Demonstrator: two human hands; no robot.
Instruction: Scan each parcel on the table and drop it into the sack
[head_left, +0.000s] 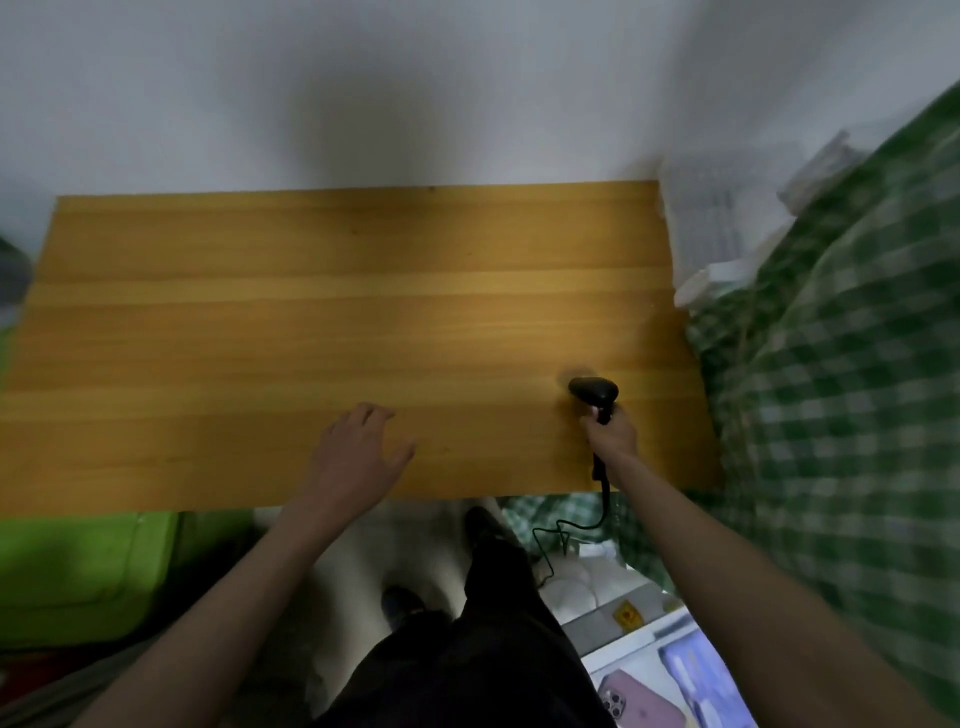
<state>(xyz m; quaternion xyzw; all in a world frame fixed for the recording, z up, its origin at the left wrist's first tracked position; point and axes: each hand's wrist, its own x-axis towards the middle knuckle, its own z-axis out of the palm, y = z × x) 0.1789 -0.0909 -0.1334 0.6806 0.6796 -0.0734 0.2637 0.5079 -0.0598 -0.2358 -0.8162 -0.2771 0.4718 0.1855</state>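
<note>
Parcels do not show on the wooden counter (311, 312). Over its near edge the left hand (358, 452) hovers palm down, arm stretched forward, fingers spread and relaxed, its grip loose on nothing. Farther right, the right hand (613, 434) wraps its grip around the handle of a black barcode scanner (594, 389), head pointing left, its cable (571, 525) hanging below the counter edge.

A wooden table (332, 312) of yellowish planks (the grain runs left to right) stands against a white wall (363, 88). Its far edge meets the wall; its near edge lies toward the person.
</note>
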